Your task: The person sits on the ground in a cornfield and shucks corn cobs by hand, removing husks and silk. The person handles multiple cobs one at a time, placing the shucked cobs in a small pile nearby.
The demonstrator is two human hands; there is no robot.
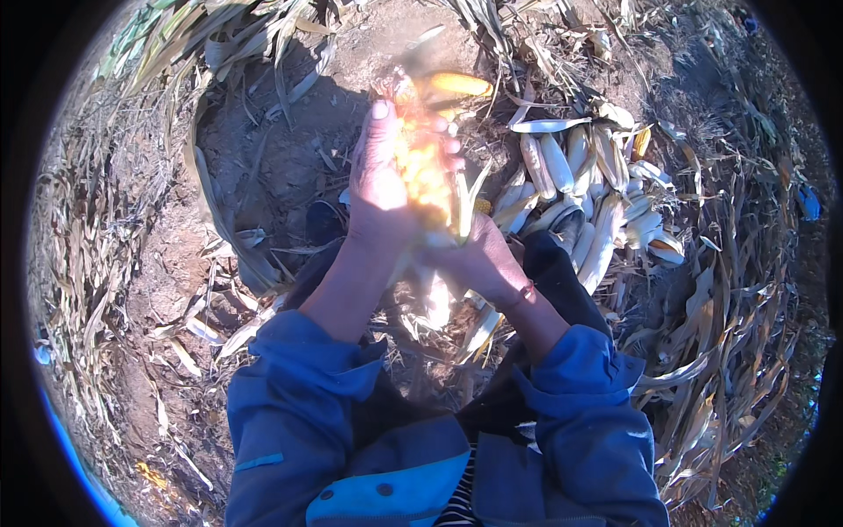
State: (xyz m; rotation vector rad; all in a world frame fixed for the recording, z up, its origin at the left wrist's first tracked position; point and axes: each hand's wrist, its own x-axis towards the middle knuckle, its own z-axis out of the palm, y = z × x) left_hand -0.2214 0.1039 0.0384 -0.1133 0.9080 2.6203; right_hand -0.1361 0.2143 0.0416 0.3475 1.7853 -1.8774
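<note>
An ear of corn (425, 174) with bare yellow kernels points away from me, partly washed out by bright glare. My left hand (379, 171) is wrapped around it, thumb along the left side and fingertips showing on the right. At the near end of the ear, my right hand (484, 260) grips pale husk, and its fingertips are lost in the glare. A strip of dry husk (465, 207) sticks up beside that hand. Just beyond the ear, a husked yellow cob (461, 83) lies on the soil.
To the right is a pile of ears in pale husks (599, 178), a few showing yellow kernels. Dry corn stalks and leaves (705, 369) cover the ground on the right, with more stalks (217, 46) at upper left. Loose husks (435, 309) lie between my legs.
</note>
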